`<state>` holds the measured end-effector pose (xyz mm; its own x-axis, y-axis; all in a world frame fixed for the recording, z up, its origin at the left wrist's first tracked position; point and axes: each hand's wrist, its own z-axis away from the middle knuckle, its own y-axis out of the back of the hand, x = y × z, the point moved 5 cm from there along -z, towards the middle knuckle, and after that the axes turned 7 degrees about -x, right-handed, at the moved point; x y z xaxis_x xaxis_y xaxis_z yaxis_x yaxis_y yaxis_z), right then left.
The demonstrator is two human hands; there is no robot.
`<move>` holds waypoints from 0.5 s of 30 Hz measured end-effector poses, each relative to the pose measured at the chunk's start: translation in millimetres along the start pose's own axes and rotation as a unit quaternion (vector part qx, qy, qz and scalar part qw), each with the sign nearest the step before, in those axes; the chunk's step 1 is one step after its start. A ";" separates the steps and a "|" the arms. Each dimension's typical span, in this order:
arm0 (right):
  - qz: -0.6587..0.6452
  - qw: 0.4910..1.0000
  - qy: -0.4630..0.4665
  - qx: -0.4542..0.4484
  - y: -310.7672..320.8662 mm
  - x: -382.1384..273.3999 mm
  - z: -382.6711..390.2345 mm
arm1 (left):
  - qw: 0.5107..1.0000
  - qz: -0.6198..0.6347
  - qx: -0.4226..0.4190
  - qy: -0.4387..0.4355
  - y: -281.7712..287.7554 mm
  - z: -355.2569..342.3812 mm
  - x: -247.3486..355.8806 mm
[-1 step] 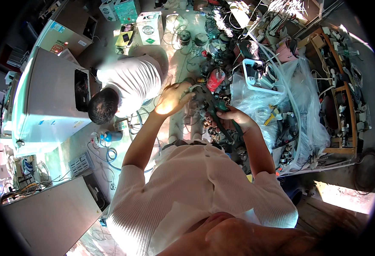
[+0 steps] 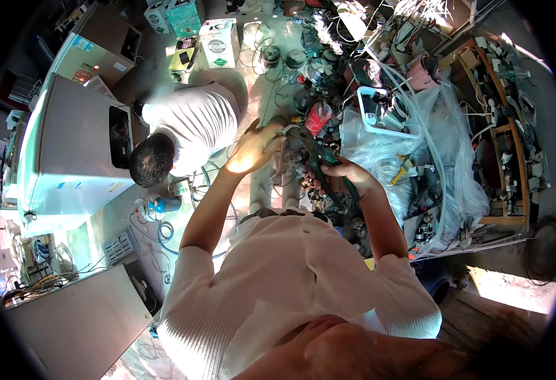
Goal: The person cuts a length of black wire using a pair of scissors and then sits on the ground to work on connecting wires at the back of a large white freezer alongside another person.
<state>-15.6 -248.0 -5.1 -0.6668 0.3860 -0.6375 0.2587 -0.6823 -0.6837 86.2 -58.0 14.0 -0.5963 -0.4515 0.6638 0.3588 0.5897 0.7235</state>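
Note:
My right hand [image 2: 352, 175] is closed round the handles of dark green pliers [image 2: 316, 157], seen over the cluttered floor in front of my body. The jaws point up and left, toward my left hand [image 2: 256, 148]. Strong sunlight falls across the back of that left hand. Its fingers are pinched on a short, pale, curved piece like a wire or cable end [image 2: 288, 129], close to the plier jaws. Whether the jaws grip this piece I cannot tell.
At left a person [image 2: 192, 123] crouches beside a large refrigerator [image 2: 78, 136]. A blue gas canister [image 2: 164, 204] and hoses lie nearby. To the right are a red can [image 2: 318, 118], a white-rimmed tub [image 2: 388, 133], plastic sheeting [image 2: 369, 152] and heaped parts. Boxes [image 2: 219, 43] stand ahead.

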 end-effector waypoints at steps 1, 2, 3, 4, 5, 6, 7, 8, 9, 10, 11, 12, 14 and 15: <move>-0.025 0.999 -0.009 0.025 15.8 6.5 2.6 | 0.992 0.117 -0.027 0.026 -9.1 -2.9 -10.6; -0.029 0.999 0.003 0.019 13.9 6.2 3.1 | 0.970 0.232 -0.050 0.058 -20.7 -0.5 -24.2; -0.034 0.999 0.016 0.014 10.9 6.1 2.5 | 0.972 0.232 -0.026 0.015 -24.7 -3.3 -24.4; -0.038 0.999 0.029 0.009 8.3 5.6 2.6 | 0.972 0.232 -0.001 -0.028 -28.3 -5.5 -24.2; -0.025 0.999 0.034 0.022 8.5 5.9 5.8 | 0.970 0.232 0.021 -0.072 -25.6 -9.3 -14.2; -0.016 0.999 0.039 0.028 7.9 3.8 8.2 | 0.960 0.277 -0.012 -0.023 -29.4 -11.5 -12.7; -0.006 0.998 0.043 0.034 6.3 1.0 10.5 | 0.946 0.321 -0.046 0.027 -32.9 -10.4 -10.0; 0.004 0.998 0.044 0.037 4.6 -0.1 11.5 | 0.926 0.362 -0.076 0.080 -35.6 -8.0 -6.2; 0.011 0.998 0.042 0.037 4.9 -0.2 11.5 | 0.916 0.391 -0.054 0.064 -46.1 -8.2 -11.6; 0.018 0.998 0.039 0.037 5.6 -0.7 10.9 | 0.882 0.457 -0.038 0.109 -54.4 -7.0 -16.5; 0.026 0.998 0.037 0.037 6.0 -1.6 10.5 | 0.841 0.519 -0.021 0.152 -61.2 -6.0 -18.6; 0.031 0.998 0.042 0.023 3.4 -2.9 10.0 | 0.793 0.577 -0.005 0.194 -66.0 -4.3 -21.7; 0.040 0.998 0.052 -0.004 -3.0 -5.4 9.4 | 0.724 0.672 -0.034 0.152 -66.5 -6.5 -16.5; 0.039 0.998 0.045 0.006 -2.3 -4.7 9.7 | 0.684 0.716 -0.050 0.130 -65.7 -7.5 -13.0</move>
<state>-19.8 -254.3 2.9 -0.5801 0.3850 -0.7179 0.2981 -0.7198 -0.6269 75.7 -95.9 -40.7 0.5610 0.4303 0.7072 0.4959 0.5093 -0.7033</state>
